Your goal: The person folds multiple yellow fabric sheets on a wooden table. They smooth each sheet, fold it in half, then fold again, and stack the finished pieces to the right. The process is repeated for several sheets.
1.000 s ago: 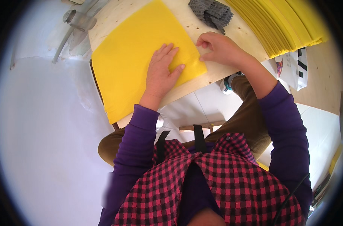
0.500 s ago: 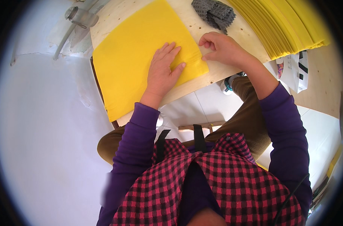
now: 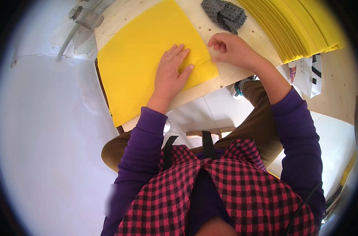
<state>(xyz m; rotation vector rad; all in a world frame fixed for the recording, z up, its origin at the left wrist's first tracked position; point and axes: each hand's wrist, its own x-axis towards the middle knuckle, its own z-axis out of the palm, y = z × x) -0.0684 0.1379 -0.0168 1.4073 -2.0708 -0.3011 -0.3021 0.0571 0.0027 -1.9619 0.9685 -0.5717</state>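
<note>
A flat yellow sheet of cloth-like material (image 3: 139, 51) covers the left part of a wooden tabletop. My left hand (image 3: 172, 74) lies flat on it near its front right part, fingers stretched out. Just off the sheet's right edge is my right hand (image 3: 234, 50), its fingers loosely curled and the thumb apart from them. I see nothing held in it. Small creases run along the sheet's edge beside that thumb.
Behind my right hand lies a crumpled grey textured cloth (image 3: 225, 16). A thick stack of folded yellow material (image 3: 293, 29) sits at the far right, above a white printed bag (image 3: 306, 74). Beyond the table's left corner is a clear bottle (image 3: 86, 17). A white wall (image 3: 49, 129) borders the left.
My right thumb has shifted slightly by the sheet's edge. The left hand and the sheet look the same.
</note>
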